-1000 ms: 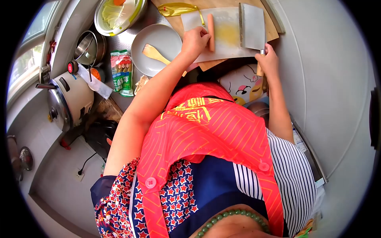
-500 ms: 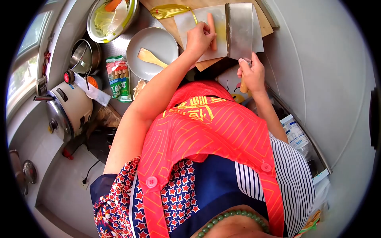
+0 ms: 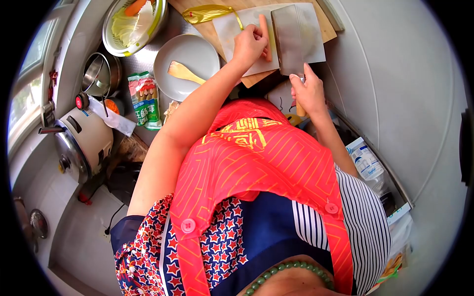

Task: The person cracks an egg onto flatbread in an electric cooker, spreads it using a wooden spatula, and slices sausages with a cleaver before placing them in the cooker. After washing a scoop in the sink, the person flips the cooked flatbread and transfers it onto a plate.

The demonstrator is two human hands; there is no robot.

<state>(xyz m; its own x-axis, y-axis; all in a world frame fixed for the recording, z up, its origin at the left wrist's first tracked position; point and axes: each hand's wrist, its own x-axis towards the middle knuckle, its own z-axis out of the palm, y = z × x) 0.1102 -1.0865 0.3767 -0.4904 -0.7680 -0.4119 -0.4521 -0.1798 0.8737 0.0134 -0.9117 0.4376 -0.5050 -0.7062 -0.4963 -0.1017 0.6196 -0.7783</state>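
Observation:
My left hand (image 3: 250,48) is closed on a pinkish-orange sausage (image 3: 265,37), its fingers pressing it to a white cutting sheet (image 3: 228,30) on a wooden board (image 3: 326,25). To the right of the sausage is the broad blade of a cleaver (image 3: 289,42), just apart from it. My right hand (image 3: 309,91) grips the cleaver's wooden handle, with the thumb and a finger up near the blade. A yellow wrapper (image 3: 210,14) lies on the board beyond my left hand.
Left of the board sits a grey plate (image 3: 163,59) holding a wooden spatula (image 3: 182,72). Near it are a sausage packet (image 3: 145,101), a colander (image 3: 108,37) of vegetables, a metal pot (image 3: 117,74) and a rice cooker (image 3: 91,135). A grey wall (image 3: 395,74) rises on the right.
The cleaver blade has shifted a little left toward the sausage and its face has turned. My left hand keeps its hold on the sausage. The whole view has shifted slightly.

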